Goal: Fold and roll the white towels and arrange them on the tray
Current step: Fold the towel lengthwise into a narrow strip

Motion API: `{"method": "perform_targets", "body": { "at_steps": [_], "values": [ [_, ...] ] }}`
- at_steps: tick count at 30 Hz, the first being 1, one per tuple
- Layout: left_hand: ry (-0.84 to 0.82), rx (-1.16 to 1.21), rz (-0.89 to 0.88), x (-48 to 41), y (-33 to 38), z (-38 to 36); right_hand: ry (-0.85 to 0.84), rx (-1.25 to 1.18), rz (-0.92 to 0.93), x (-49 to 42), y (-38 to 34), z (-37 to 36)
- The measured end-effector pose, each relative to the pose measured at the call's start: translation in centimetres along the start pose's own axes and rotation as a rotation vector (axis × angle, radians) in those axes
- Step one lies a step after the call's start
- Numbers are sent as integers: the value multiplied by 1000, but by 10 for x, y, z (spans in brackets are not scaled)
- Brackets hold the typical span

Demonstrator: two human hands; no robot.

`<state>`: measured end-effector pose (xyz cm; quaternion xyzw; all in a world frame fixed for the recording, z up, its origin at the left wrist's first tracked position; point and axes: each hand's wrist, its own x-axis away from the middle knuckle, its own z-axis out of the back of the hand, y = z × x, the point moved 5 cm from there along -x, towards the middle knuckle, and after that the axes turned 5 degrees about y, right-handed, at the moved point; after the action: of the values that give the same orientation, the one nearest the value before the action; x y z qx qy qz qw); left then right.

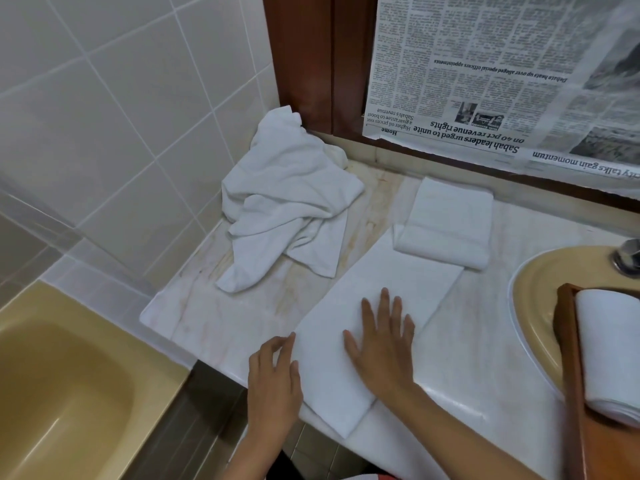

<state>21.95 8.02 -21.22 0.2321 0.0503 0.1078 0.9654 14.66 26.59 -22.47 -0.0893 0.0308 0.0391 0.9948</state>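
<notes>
I find left grip [273,379] open, empty, right grip [381,344] flat on the folded towel [398,271], whose 6 o'clock overhang may slip off the bench [225,323].

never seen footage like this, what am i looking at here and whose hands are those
There is no machine here. One camera worn on a person's head looks down at their own two bare hands. The right hand lies flat on a long folded towel on the marble counter. The left hand touches that towel's left edge. Nothing is gripped. Farther back lie a smaller folded towel and a crumpled towel pile. At the right, a wooden tray by the sink holds one rolled towel.
</notes>
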Motion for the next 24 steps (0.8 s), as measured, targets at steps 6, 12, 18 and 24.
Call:
{"method": "perform_targets", "body": {
  "at_steps": [6,12,18,24],
  "values": [
    [-69,156,121,1,9,5,-36,29,-19,20,8,-9],
    [-180,233,294,0,15,11,-69,-4,21,13,28,-8],
    [-178,157,225,3,32,28,-71,-28,10,13,30,-4],
    [-404,384,414,-9,18,18,-85,-28,11,14,29,-2]
  ]
}}
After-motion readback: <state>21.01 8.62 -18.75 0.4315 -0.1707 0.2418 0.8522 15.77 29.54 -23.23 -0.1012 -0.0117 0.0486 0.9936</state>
